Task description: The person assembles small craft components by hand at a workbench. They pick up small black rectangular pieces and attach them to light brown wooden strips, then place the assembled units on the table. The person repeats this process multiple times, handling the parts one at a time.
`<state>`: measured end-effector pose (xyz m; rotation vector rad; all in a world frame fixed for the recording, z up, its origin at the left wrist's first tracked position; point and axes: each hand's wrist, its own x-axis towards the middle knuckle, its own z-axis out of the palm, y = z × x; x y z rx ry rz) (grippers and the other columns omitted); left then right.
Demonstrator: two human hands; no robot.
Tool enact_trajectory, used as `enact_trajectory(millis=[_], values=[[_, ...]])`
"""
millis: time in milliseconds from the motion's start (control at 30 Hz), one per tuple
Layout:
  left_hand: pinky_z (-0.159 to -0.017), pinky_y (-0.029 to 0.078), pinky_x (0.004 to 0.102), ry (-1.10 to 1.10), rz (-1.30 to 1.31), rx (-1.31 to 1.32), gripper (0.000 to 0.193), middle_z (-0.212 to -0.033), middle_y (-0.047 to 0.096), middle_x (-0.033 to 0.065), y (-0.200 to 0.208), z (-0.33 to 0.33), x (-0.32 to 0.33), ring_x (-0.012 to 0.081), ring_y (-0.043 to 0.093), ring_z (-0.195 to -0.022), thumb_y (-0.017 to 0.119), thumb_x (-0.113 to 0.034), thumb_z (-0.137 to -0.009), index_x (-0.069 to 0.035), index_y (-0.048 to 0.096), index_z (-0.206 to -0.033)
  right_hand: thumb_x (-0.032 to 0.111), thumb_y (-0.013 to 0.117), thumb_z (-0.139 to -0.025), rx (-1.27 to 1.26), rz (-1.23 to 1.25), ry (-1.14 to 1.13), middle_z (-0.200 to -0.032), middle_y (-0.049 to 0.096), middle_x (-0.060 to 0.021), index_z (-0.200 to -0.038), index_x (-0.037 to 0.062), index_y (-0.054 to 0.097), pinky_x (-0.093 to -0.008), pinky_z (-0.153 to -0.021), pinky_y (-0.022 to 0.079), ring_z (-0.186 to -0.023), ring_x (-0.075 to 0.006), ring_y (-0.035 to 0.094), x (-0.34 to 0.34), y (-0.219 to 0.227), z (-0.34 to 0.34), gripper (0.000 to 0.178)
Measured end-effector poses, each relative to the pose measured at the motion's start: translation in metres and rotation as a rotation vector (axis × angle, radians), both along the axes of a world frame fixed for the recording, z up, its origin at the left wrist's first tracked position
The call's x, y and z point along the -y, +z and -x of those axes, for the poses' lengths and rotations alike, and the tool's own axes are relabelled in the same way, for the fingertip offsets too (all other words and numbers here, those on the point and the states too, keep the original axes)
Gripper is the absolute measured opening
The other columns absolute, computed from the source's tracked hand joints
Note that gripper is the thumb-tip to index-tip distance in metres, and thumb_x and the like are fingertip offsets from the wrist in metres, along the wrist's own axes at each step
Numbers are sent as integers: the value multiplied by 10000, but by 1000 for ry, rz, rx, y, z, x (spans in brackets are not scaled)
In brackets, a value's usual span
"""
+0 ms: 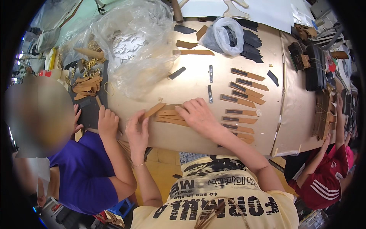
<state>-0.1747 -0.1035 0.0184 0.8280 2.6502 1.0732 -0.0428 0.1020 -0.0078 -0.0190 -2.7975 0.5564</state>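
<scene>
Several brown strips [171,119] lie in a loose pile at the centre of the frame, on the table [194,86]. My left fingers [139,116] pinch one strip [156,109], slanted up to the right at the pile's left end. My right fingers [192,108] curl over the pile's right end; whether they grip or only press, I cannot tell. I judge a light pinch best, so the strip doesn't crease, with the other fingers steadying the pile so its neighbours don't slide along. Level ends should make each one easier to separate. Right of centre, a column of patched strips [254,75] runs down the frame, pointed ends rightward. My right forearm [240,143] passes by the lowest, so keeping it lifted should avoid nudging them.
</scene>
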Motion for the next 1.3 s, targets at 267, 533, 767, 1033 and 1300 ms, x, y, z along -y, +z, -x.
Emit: enact_trajectory(millis=[267, 533, 767, 1033, 1300], values=[[-871, 496, 403, 10, -16, -86, 206, -1046, 700, 139, -11, 18, -18, 334, 647, -966, 680, -71, -906, -34, 672, -1108, 116, 630, -891, 147, 267, -33, -990, 586, -67, -1021, 88, 644, -393, -959, 368, -1010, -231, 553, -10, 6, -2, 134], [-919, 436, 410, -20, 156, -239, 248, -1120, 654, 127, -15, 19, -22, 307, 614, -1020, 679, -73, -896, -57, 668, -1144, 117, 644, -909, 125, 261, -42, -948, 597, -44, -1021, 101, 630, -400, -965, 354, -983, -233, 559, -5, 14, 1, 114], [-967, 427, 408, 7, 151, -223, 268, -1220, 622, 129, -16, 17, -24, 315, 596, -1094, 639, -79, -936, -57, 675, -1201, 134, 656, -914, 149, 319, -121, -961, 616, -34, -1011, 121, 698, -408, -971, 363, -989, -231, 571, -40, 14, 19, 107], [-1002, 417, 425, 53, -72, -181, 209, -1210, 653, 127, 6, -6, -67, 326, 608, -1105, 652, -93, -927, -60, 713, -1124, 173, 682, -899, 75, 238, -173, -992, 623, -43, -1027, 125, 717, -404, -951, 382, -986, -226, 581, -38, 7, 22, 141], [-969, 426, 428, -239, -114, -158, 234, -1178, 660, 111, 9, -17, -126, 299, 626, -1056, 682, -94, -904, -67, 696, -1137, 175, 685, -908, -77, 172, -532, -990, 638, -61, -1030, 120, 718, -402, -887, 421, -965, -238, 610, -115, 26, -52, 138]])
